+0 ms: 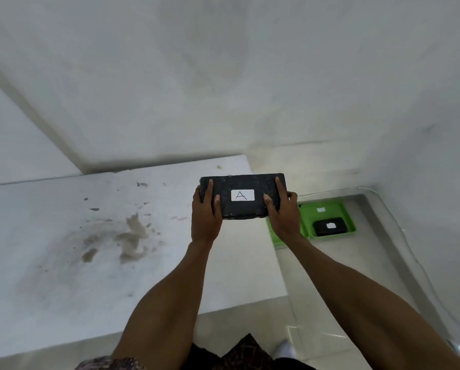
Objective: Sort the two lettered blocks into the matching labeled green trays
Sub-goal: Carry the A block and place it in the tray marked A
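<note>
A black block with a white label reading "A" [243, 194] is held in the air over the right end of a white table. My left hand [206, 212] grips its left end and my right hand [283, 212] grips its right end. Down on the floor to the right stand two green trays. The right tray [349, 217] holds a second black block [329, 227] with a white label too small to read. The left tray [274, 237] is mostly hidden behind my right hand and the held block.
The white table [116, 249] has brown stains on its left half. Its right edge runs down beside my arms. Pale floor tiles lie to the right, bounded by a grey kerb [399, 236]. White walls rise behind.
</note>
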